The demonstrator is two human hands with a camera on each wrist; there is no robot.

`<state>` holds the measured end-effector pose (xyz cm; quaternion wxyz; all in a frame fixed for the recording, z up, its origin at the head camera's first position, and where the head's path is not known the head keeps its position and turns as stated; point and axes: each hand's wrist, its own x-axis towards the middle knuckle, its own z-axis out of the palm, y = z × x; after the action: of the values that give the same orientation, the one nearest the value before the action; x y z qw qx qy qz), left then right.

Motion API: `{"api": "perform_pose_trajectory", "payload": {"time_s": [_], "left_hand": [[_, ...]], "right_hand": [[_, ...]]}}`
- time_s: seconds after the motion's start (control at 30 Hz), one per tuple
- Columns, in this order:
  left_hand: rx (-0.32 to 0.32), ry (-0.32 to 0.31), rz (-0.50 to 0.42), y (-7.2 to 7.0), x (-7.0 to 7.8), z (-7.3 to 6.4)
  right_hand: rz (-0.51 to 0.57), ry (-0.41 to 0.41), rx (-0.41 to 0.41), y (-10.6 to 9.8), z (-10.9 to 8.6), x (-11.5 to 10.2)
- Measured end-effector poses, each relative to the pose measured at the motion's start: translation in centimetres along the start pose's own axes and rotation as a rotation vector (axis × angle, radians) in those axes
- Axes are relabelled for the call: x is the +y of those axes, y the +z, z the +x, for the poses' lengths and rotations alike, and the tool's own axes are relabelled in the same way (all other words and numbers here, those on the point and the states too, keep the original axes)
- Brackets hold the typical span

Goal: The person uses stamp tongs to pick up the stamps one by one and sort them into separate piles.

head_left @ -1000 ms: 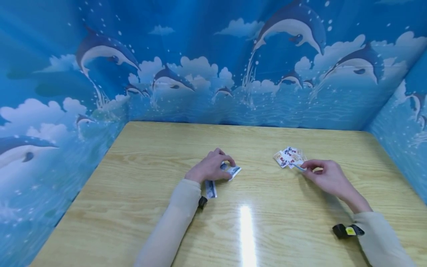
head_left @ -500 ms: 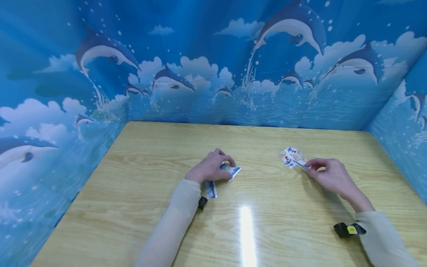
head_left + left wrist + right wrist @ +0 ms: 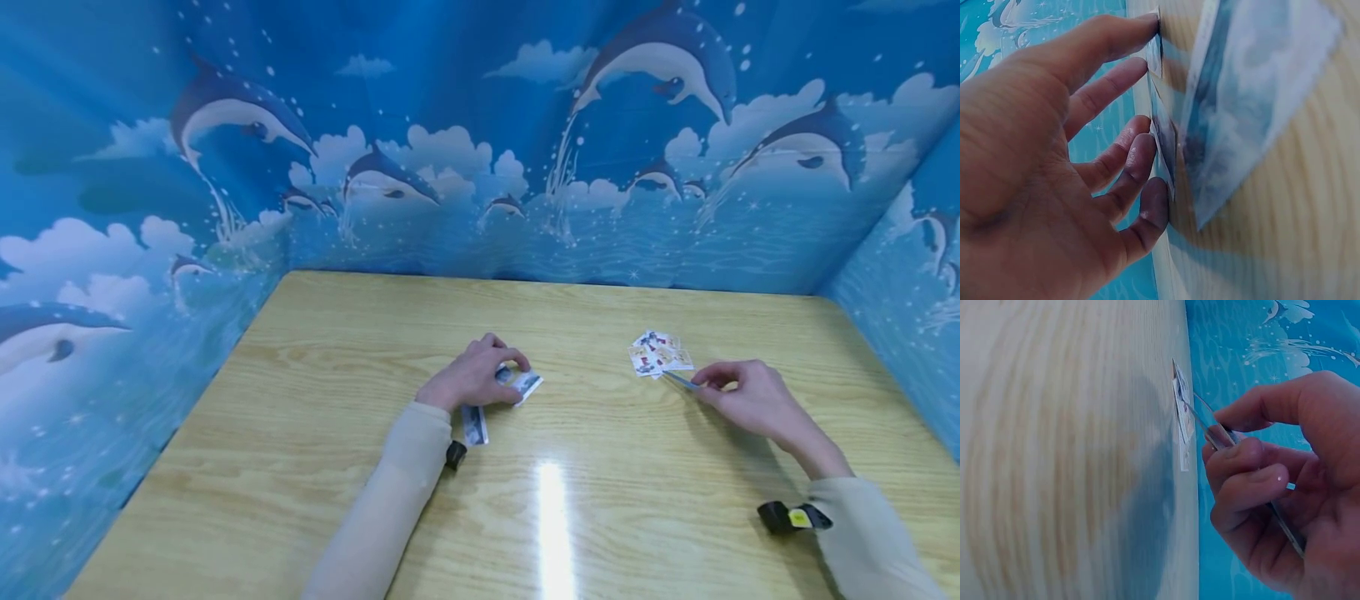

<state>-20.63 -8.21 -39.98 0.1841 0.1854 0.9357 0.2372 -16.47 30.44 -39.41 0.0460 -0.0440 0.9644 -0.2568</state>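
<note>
My left hand [image 3: 474, 372] rests its fingertips on small bluish printed stamps lying on the wooden table. In the left wrist view, the thumb and bent fingers press on separate flat stamps [image 3: 1163, 140], with a zigzag-edged stamp [image 3: 1260, 94] closer to the camera. Part of this group is hidden under the hand. My right hand [image 3: 746, 397] pinches metal tweezers [image 3: 679, 380] between thumb and fingers. The tweezers' tips are slightly apart, at the near edge of an overlapping pile of colourful stamps [image 3: 658, 353]. Whether the tips touch a stamp I cannot tell.
The pale wooden table [image 3: 360, 333] has a bright light reflection near its front middle. A blue dolphin-printed curtain [image 3: 480, 167] surrounds its back and sides. One bluish stamp [image 3: 474, 425] lies beside the left wrist.
A stamp at the left of the right-hand pile has shifted right onto the others. My right hand with the tweezers has drawn slightly right, off the pile's middle. The left hand stays put.
</note>
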Motion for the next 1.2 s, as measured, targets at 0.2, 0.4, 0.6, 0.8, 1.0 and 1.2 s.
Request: {"api": "perform_pose_trajectory", "payload": {"time_s": [0.2,0.4,0.6,0.8,1.0,1.2], "left_hand": [[0.002,-0.004,-0.001,0.1,-0.1,0.0],[-0.002,0.000,-0.006,0.1,-0.1,0.0],[-0.005,-0.001,-0.006,0.1,-0.2,0.0],[-0.008,0.003,-0.007,0.1,-0.3,0.0],[-0.008,-0.003,-0.001,0.0,-0.2,0.0],[-0.003,-0.001,-0.001,-0.1,-0.1,0.0]], "right_hand": [[0.007,-0.014,-0.051,-0.2,-0.5,-0.2],[0.063,-0.077,-0.125,0.6,-0.6,-1.4],[0.121,-0.159,-0.169,1.6,-0.1,-2.9],[0.141,-0.194,-0.189,2.4,0.7,-4.0],[0.146,-0.227,-0.208,2.8,1.3,-4.9],[0.161,-0.238,-0.218,3.2,1.7,-5.4]]}}
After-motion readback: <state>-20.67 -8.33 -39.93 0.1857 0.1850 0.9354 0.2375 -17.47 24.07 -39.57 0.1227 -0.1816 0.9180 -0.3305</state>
